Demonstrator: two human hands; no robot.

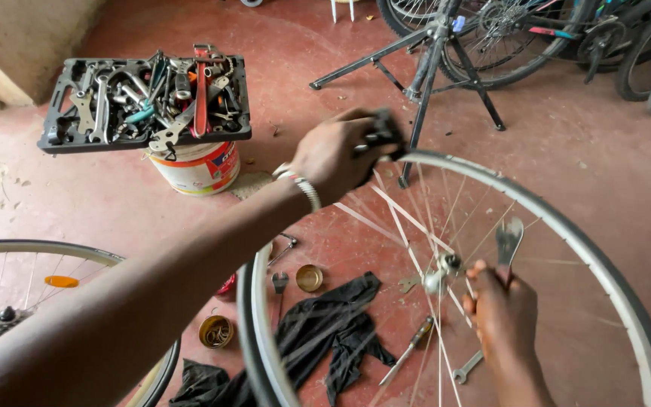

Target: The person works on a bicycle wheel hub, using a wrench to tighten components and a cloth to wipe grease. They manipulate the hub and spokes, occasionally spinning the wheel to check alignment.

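Left hand (337,154) grips the rim (566,226) at twelve o'clock; right hand (502,313) clamps a spanner (508,241) by the hub (440,275), near center.

a bicycle repair workshop: tool tray (145,98), repair stand (427,68), parked bikes (551,38), bare red floor (604,173)

Both arms are bare, with a pale beaded bracelet (301,185) circling the left wrist.

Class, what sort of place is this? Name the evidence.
Probably a bicycle repair workshop: a tool tray full of wrenches, a repair stand, parked bicycles behind.
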